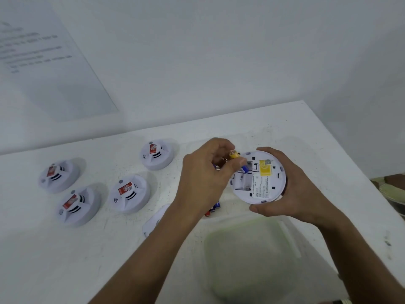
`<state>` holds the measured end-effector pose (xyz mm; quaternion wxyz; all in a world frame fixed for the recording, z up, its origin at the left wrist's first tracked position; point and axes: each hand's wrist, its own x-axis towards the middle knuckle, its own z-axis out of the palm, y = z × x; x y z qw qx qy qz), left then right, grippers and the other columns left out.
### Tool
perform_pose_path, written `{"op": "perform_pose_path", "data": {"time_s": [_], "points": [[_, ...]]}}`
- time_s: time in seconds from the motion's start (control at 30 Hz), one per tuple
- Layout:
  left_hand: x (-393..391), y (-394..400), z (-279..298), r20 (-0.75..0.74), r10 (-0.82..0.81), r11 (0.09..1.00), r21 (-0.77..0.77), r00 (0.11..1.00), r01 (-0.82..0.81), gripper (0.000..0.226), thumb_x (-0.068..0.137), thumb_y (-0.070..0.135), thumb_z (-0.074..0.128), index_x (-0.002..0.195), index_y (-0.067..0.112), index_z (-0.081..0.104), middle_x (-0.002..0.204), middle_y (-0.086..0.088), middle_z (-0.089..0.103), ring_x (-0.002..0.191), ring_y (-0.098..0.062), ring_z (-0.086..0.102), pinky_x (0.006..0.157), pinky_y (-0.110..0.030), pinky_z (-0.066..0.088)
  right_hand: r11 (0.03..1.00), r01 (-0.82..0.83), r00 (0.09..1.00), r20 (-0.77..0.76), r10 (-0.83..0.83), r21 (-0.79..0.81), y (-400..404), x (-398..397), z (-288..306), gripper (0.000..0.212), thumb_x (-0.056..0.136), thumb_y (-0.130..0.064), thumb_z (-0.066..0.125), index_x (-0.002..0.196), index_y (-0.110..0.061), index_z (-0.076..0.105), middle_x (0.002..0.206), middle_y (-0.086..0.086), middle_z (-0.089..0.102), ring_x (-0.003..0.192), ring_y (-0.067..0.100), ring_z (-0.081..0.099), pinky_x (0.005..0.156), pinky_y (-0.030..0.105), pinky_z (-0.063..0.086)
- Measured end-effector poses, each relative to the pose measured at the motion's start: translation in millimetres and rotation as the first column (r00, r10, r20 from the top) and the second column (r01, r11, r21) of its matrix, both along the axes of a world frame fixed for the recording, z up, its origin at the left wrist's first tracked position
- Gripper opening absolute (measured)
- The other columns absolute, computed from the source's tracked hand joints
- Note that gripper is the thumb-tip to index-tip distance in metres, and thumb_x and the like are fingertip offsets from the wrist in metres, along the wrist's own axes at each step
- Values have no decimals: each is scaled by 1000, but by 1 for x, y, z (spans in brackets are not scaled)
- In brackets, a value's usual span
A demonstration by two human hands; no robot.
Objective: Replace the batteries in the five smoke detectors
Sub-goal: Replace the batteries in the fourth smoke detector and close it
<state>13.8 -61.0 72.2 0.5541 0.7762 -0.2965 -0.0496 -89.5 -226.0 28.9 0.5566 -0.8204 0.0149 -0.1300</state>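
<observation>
My right hand grips a white smoke detector turned back side up, its battery bay open beside a yellow label. My left hand pinches a yellow-and-blue battery at the bay's upper edge, one end down in the bay. Several more white detectors with red stickers lie face up on the table to the left: one at the back, one in the middle, two at far left. Loose batteries lie below my left wrist.
A translucent plastic box stands at the near edge of the white table. A detached white cover lies partly under my left forearm. A printed sheet hangs on the wall. The table's right edge runs diagonally.
</observation>
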Motion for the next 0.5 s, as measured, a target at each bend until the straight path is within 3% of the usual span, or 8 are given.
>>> {"op": "perform_pose_path", "data": {"time_s": [0.17, 0.3, 0.4, 0.5], "points": [[7, 5, -7, 4, -31, 999, 20, 1000, 31, 22, 76, 27, 80, 81, 42, 64, 72, 24, 65, 67, 3, 59, 61, -8, 44, 998, -62, 998, 0, 62, 1, 9, 6, 5, 93, 51, -40, 84, 133, -30, 42, 123, -23, 56, 115, 1, 57, 89, 8, 46], [4, 6, -16, 75, -37, 999, 29, 997, 35, 23, 72, 38, 77, 93, 32, 73, 91, 9, 57, 77, -2, 54, 64, -8, 41, 997, -80, 997, 10, 79, 4, 10, 9, 9, 91, 50, -32, 88, 130, -32, 44, 121, -20, 59, 112, 2, 60, 85, 9, 49], [2, 13, -21, 10, -113, 993, 34, 994, 113, 44, 71, 51, 77, 109, 30, 72, 101, 9, 56, 92, 0, 57, 66, -10, 44, 997, -80, 997, 11, 80, 18, 6, 10, 10, 93, 50, -17, 91, 131, -30, 47, 120, -15, 62, 111, 9, 62, 83, 15, 53], [8, 25, -26, -80, -278, 951, 119, 957, 286, 77, 52, 55, 83, 124, 43, 59, 118, 12, 50, 110, -10, 55, 74, -23, 55, 996, -80, 997, 12, 79, 31, 4, 11, 8, 92, 52, -25, 91, 133, -27, 48, 123, -13, 63, 115, 13, 62, 88, 17, 52]]}}
